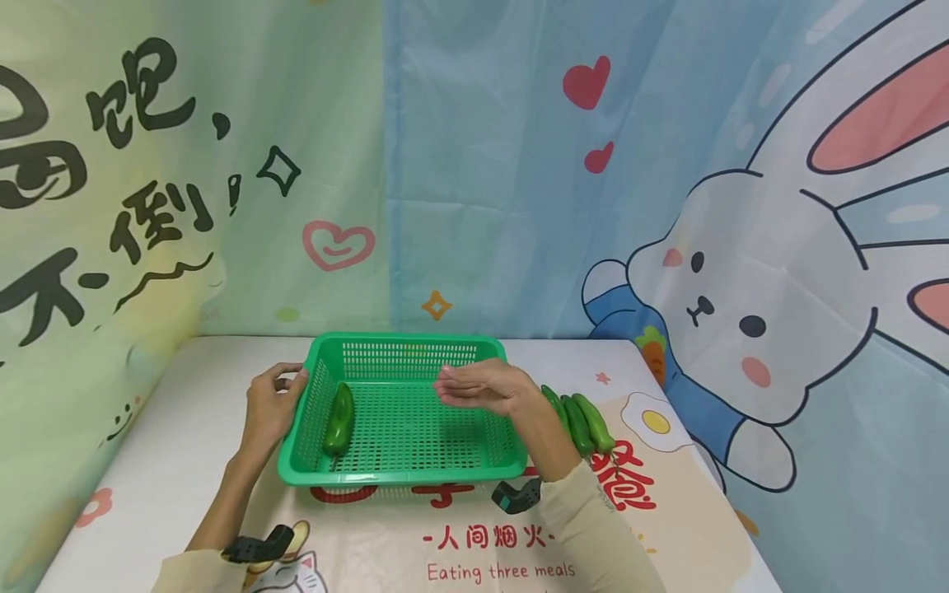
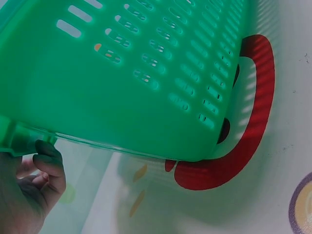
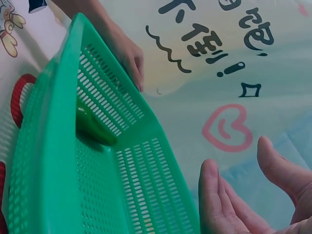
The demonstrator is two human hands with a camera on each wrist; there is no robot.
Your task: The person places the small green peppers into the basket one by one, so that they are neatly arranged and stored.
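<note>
A green plastic basket (image 1: 404, 476) with slotted walls stands on the table, and one green pepper (image 1: 339, 422) lies inside at its left end. My left hand (image 1: 273, 405) holds the basket's left rim; in the left wrist view its curled fingers (image 2: 49, 168) are at the rim's edge. Over the basket's right side is my right hand (image 1: 485, 385), palm turned sideways, with fingers extended and nothing held. The right wrist view shows its thumb (image 3: 279, 168) apart from the fingers. Several more green peppers (image 1: 580, 422) lie side by side on the table, right of the basket, partly behind the right forearm.
The table is covered by a printed cloth (image 1: 489, 568) with red lettering and cartoon figures. A backdrop curtain (image 1: 474, 165) with a rabbit drawing hangs behind the table's far edge. Each wrist wears a dark strap-like device (image 1: 259, 545).
</note>
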